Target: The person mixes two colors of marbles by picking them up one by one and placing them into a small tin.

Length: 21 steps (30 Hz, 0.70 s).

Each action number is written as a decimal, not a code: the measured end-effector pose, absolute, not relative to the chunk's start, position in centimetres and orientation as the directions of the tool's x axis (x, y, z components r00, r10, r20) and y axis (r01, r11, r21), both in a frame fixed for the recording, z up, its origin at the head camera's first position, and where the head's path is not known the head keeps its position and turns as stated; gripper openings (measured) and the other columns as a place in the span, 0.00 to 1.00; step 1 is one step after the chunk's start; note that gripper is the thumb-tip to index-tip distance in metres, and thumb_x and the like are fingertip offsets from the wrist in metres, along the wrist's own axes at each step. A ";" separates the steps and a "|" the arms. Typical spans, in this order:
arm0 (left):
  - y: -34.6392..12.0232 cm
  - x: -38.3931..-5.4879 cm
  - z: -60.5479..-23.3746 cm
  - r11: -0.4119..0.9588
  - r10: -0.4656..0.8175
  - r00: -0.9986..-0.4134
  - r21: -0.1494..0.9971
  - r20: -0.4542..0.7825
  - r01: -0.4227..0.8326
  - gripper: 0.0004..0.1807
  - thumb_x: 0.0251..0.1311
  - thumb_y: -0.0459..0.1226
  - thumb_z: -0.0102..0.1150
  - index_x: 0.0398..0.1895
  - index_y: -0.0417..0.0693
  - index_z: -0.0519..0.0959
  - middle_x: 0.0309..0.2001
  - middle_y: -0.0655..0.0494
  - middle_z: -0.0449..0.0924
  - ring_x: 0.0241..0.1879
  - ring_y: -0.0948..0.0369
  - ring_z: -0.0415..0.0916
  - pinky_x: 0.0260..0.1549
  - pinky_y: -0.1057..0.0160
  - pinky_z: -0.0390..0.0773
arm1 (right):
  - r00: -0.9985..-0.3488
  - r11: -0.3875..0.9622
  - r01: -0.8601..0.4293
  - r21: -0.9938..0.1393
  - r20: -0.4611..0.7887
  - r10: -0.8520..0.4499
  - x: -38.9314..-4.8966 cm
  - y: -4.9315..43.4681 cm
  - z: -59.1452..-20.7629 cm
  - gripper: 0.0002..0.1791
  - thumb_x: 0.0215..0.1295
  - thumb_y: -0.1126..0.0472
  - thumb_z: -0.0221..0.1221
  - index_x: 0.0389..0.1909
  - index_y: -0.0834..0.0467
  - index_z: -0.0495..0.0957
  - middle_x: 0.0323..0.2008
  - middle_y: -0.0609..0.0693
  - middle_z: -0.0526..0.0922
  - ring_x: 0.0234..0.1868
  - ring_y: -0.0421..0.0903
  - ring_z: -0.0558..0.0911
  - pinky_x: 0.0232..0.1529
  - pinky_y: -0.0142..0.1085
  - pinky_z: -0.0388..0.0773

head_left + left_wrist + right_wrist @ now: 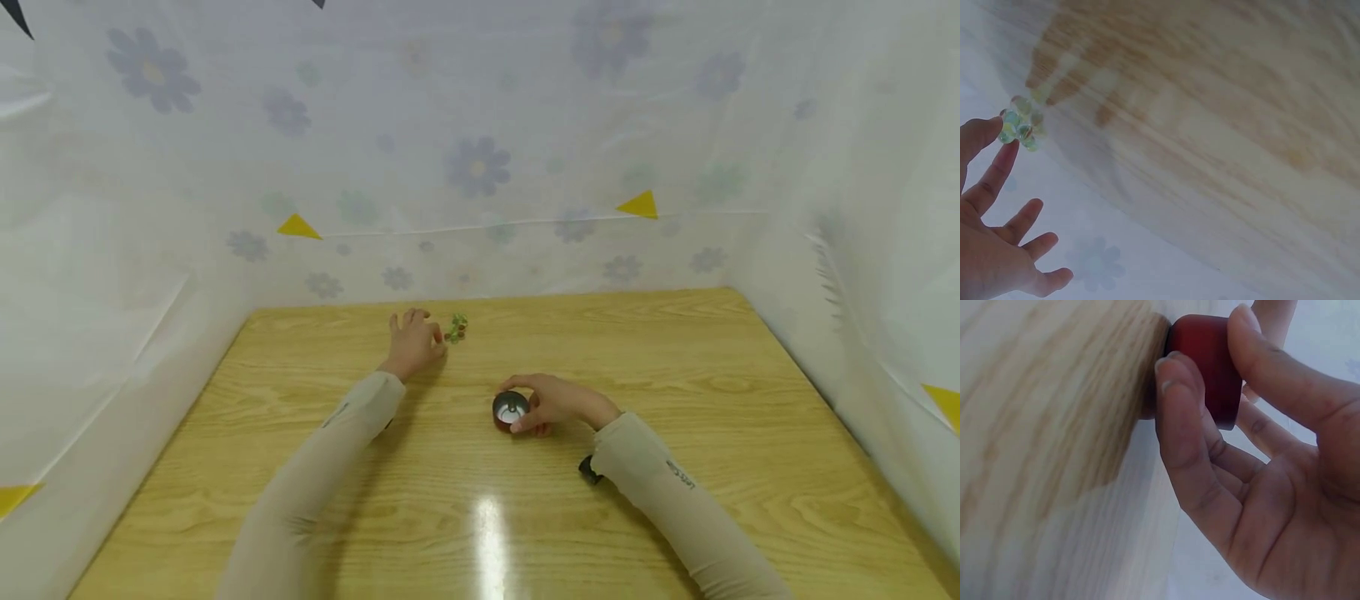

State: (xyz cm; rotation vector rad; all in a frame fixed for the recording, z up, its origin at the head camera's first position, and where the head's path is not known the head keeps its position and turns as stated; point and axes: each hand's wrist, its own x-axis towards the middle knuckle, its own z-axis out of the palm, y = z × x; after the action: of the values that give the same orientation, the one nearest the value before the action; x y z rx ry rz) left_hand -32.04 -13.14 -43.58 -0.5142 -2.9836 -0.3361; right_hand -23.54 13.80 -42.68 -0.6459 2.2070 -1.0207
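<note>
My left hand [414, 343] is at the far side of the wooden table, left of the middle. In the left wrist view its thumb and index finger pinch at a small clump of clear glass marbles [1021, 127] with green and reddish-brown swirls; the other fingers spread away. The head view puts that clump of marbles [456, 328] right at the fingertips. Nearer the body, my right hand [558, 402] grips a small round red cup [1209, 365] by its sides, thumb opposite the fingers. From above, the cup [511, 408] shows a dark rim and a shiny, pale inside. Its base faces the tabletop, close against it.
The light wood table [675, 350] is bordered by white sheeting [480, 108] with flower prints at the back and plain sheeting at both sides. Yellow triangles [639, 205] mark the sheeting. A black strap piece [590, 470] shows at the right wrist.
</note>
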 end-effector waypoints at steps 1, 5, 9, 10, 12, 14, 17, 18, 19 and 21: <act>-13.1 -32.0 -43.4 0.918 0.316 -0.940 0.206 0.133 0.338 0.09 0.62 0.42 0.62 0.35 0.45 0.82 0.64 0.39 0.65 0.68 0.42 0.54 0.64 0.32 0.42 | -0.693 0.584 -0.170 -0.794 -0.325 -0.644 -23.6 13.8 -42.7 0.38 0.60 0.60 0.66 0.70 0.56 0.62 0.27 0.53 0.83 0.24 0.51 0.83 0.28 0.41 0.80; -13.1 -31.8 -43.0 0.921 0.302 -0.943 0.214 0.141 0.326 0.09 0.61 0.42 0.63 0.35 0.45 0.82 0.64 0.40 0.65 0.68 0.42 0.53 0.64 0.33 0.42 | -0.697 0.593 -0.148 -0.792 -0.341 -0.630 -23.6 13.8 -42.7 0.38 0.60 0.59 0.67 0.70 0.54 0.63 0.27 0.53 0.83 0.25 0.51 0.83 0.28 0.41 0.80; -13.1 -31.8 -43.0 0.918 0.301 -0.939 0.219 0.166 0.332 0.09 0.61 0.42 0.63 0.35 0.45 0.82 0.64 0.40 0.65 0.69 0.42 0.52 0.64 0.33 0.42 | -0.696 0.597 -0.134 -0.791 -0.354 -0.624 -23.4 13.7 -42.8 0.37 0.60 0.59 0.66 0.69 0.54 0.63 0.27 0.54 0.82 0.25 0.51 0.83 0.28 0.41 0.80; -13.1 -31.8 -43.0 0.916 0.301 -0.938 0.220 0.175 0.335 0.09 0.61 0.42 0.63 0.34 0.45 0.82 0.64 0.40 0.66 0.69 0.42 0.52 0.64 0.33 0.42 | -0.698 0.597 -0.134 -0.791 -0.352 -0.623 -23.4 13.7 -42.7 0.37 0.60 0.59 0.66 0.69 0.54 0.63 0.27 0.55 0.82 0.25 0.51 0.82 0.28 0.41 0.80; -13.0 -31.8 -43.0 0.912 0.300 -0.935 0.231 0.191 0.340 0.09 0.60 0.42 0.64 0.34 0.45 0.81 0.64 0.40 0.65 0.69 0.42 0.51 0.64 0.33 0.41 | -0.700 0.594 -0.139 -0.792 -0.346 -0.624 -23.4 13.6 -42.7 0.37 0.60 0.59 0.66 0.69 0.54 0.63 0.27 0.55 0.82 0.25 0.51 0.82 0.28 0.41 0.80; -13.0 -31.8 -43.0 0.906 0.302 -0.932 0.245 0.202 0.346 0.09 0.60 0.42 0.64 0.34 0.45 0.81 0.64 0.40 0.65 0.69 0.42 0.50 0.64 0.33 0.40 | -0.703 0.593 -0.145 -0.792 -0.339 -0.625 -23.4 13.6 -42.7 0.37 0.60 0.60 0.66 0.69 0.54 0.63 0.27 0.55 0.82 0.25 0.51 0.82 0.28 0.42 0.80; -12.8 -31.7 -42.9 0.898 0.308 -0.928 0.260 0.210 0.357 0.08 0.59 0.41 0.65 0.35 0.45 0.81 0.64 0.40 0.65 0.69 0.42 0.50 0.65 0.33 0.40 | -0.704 0.594 -0.150 -0.790 -0.336 -0.625 -23.4 13.6 -42.7 0.37 0.60 0.59 0.66 0.69 0.55 0.64 0.27 0.54 0.83 0.24 0.51 0.83 0.28 0.41 0.80; -12.7 -31.7 -42.9 0.896 0.309 -0.927 0.262 0.212 0.359 0.08 0.59 0.41 0.64 0.34 0.45 0.81 0.64 0.40 0.65 0.69 0.41 0.50 0.65 0.33 0.40 | -0.704 0.593 -0.151 -0.791 -0.334 -0.626 -23.4 13.6 -42.8 0.37 0.60 0.59 0.66 0.69 0.55 0.64 0.27 0.54 0.83 0.24 0.51 0.83 0.28 0.41 0.80; -12.6 -31.6 -42.8 0.894 0.309 -0.927 0.266 0.213 0.360 0.08 0.59 0.40 0.64 0.34 0.45 0.81 0.64 0.40 0.65 0.69 0.42 0.50 0.65 0.34 0.39 | -0.705 0.592 -0.151 -0.791 -0.334 -0.626 -23.4 13.6 -42.8 0.37 0.60 0.59 0.66 0.69 0.55 0.64 0.26 0.54 0.83 0.24 0.51 0.83 0.28 0.41 0.80; -12.4 -31.4 -42.8 0.892 0.313 -0.924 0.267 0.222 0.366 0.08 0.59 0.40 0.64 0.34 0.44 0.81 0.64 0.40 0.65 0.69 0.41 0.50 0.65 0.34 0.40 | -0.705 0.589 -0.149 -0.795 -0.332 -0.626 -23.3 13.7 -42.8 0.37 0.60 0.60 0.66 0.69 0.55 0.63 0.27 0.54 0.83 0.25 0.51 0.83 0.28 0.41 0.81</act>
State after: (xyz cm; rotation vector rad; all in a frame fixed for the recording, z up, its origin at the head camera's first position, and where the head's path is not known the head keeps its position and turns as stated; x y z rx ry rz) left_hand -31.41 -12.36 -42.76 -0.5219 -2.8856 -0.4573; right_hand -23.35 13.67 -42.82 -0.6127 2.2150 -1.0319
